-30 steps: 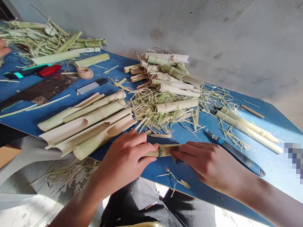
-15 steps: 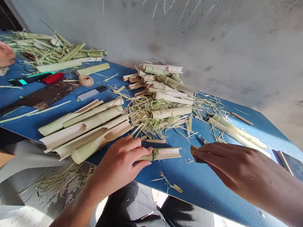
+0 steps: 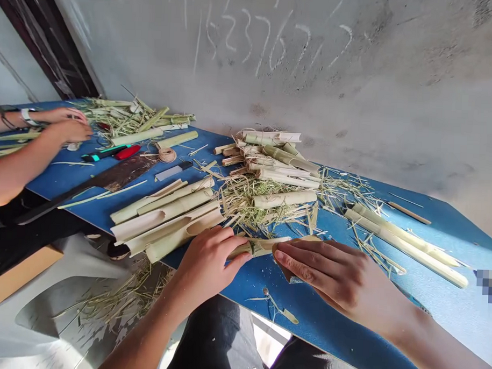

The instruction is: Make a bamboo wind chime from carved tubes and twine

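— What has changed at the near edge?
— The right hand [image 3: 331, 276], which was clear of the work half a second ago, now lies over the right end of the short pale-green stalk roll [image 3: 262, 245]. Both hands therefore bear on one piece. The roll lies on the blue table [image 3: 266, 285], near its front edge.
— Grips?
— The left hand [image 3: 211, 258] pinches the roll's left end between thumb and curled fingers. The right hand's fingers are stretched almost flat. Its thumb is hidden and something dark shows beneath, so we cannot tell whether it holds anything.
— Surroundings?
— Long split pale stalk lengths [image 3: 168, 217] lie just beside the left hand. Behind are loose straw-coloured shavings [image 3: 249, 201] and a heap of tied rolls [image 3: 271, 153]. A co-worker's hands [image 3: 66, 127] are well apart, beyond a broad dark blade [image 3: 117, 175]. We find nothing obstructing the roll.
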`<action>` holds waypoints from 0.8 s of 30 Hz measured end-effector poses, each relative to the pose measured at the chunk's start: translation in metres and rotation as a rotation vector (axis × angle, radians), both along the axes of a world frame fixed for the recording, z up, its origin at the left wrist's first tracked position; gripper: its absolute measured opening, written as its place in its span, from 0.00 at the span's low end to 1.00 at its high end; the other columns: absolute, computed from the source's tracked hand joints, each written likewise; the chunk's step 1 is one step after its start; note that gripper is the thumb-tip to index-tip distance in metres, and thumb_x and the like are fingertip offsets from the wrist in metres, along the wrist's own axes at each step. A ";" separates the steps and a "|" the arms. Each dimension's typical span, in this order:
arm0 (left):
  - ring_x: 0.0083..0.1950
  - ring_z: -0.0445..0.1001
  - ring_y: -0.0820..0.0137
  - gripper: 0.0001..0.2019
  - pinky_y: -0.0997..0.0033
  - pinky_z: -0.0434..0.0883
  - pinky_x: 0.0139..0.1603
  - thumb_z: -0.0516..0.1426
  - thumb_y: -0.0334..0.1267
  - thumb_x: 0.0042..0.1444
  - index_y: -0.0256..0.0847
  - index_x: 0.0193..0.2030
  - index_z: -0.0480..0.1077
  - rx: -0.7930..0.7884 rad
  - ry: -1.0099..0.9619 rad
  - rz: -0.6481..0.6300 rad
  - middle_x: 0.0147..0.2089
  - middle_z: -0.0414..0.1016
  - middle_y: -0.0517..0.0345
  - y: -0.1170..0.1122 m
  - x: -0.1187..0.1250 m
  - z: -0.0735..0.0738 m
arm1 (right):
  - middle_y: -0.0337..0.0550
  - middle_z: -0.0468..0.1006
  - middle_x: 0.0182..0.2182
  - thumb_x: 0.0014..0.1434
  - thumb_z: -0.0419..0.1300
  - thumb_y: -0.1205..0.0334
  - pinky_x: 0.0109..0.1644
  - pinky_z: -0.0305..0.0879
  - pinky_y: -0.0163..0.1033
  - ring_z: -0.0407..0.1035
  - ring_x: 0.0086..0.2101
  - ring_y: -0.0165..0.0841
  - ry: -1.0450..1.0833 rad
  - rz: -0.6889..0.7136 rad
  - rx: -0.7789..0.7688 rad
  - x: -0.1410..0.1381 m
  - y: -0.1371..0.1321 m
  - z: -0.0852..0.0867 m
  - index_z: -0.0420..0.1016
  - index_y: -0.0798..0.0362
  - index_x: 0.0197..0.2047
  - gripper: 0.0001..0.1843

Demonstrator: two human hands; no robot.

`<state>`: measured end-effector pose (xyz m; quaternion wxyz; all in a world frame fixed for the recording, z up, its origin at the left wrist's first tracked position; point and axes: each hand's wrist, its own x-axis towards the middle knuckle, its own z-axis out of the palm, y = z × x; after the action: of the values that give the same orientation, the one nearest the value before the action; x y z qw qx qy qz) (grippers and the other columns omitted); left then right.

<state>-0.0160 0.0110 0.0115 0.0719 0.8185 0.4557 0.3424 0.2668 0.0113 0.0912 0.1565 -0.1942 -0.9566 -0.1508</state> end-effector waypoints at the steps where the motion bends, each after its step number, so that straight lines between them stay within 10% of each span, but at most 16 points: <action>1: 0.43 0.79 0.63 0.07 0.62 0.73 0.45 0.63 0.38 0.67 0.42 0.50 0.79 -0.002 -0.002 -0.004 0.41 0.80 0.55 0.000 0.000 0.000 | 0.47 0.79 0.60 0.75 0.52 0.69 0.59 0.76 0.45 0.75 0.59 0.37 0.014 -0.015 0.009 0.000 0.004 -0.004 0.72 0.54 0.67 0.21; 11: 0.42 0.78 0.64 0.10 0.62 0.74 0.45 0.63 0.39 0.68 0.41 0.53 0.79 -0.014 0.016 -0.054 0.41 0.79 0.55 0.000 -0.003 0.000 | 0.55 0.76 0.60 0.67 0.60 0.65 0.61 0.72 0.51 0.72 0.60 0.42 0.076 -0.089 -0.398 -0.005 0.035 -0.045 0.73 0.54 0.49 0.08; 16: 0.44 0.78 0.65 0.10 0.64 0.75 0.46 0.63 0.39 0.68 0.42 0.53 0.79 -0.018 0.010 -0.081 0.42 0.80 0.54 -0.001 -0.004 0.000 | 0.55 0.81 0.51 0.70 0.60 0.56 0.55 0.71 0.52 0.76 0.49 0.42 0.073 -0.042 -0.328 0.005 0.038 -0.040 0.75 0.54 0.43 0.10; 24: 0.44 0.77 0.64 0.12 0.62 0.74 0.49 0.60 0.36 0.70 0.42 0.57 0.79 -0.006 0.033 -0.112 0.42 0.80 0.54 0.001 -0.005 -0.002 | 0.46 0.81 0.55 0.75 0.57 0.60 0.50 0.72 0.41 0.76 0.48 0.35 0.083 -0.020 -0.196 0.004 0.030 -0.041 0.75 0.53 0.61 0.15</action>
<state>-0.0208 0.0115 0.0093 0.0857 0.8481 0.4113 0.3228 0.2708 0.0415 0.0506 0.1746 -0.2239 -0.9575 -0.0500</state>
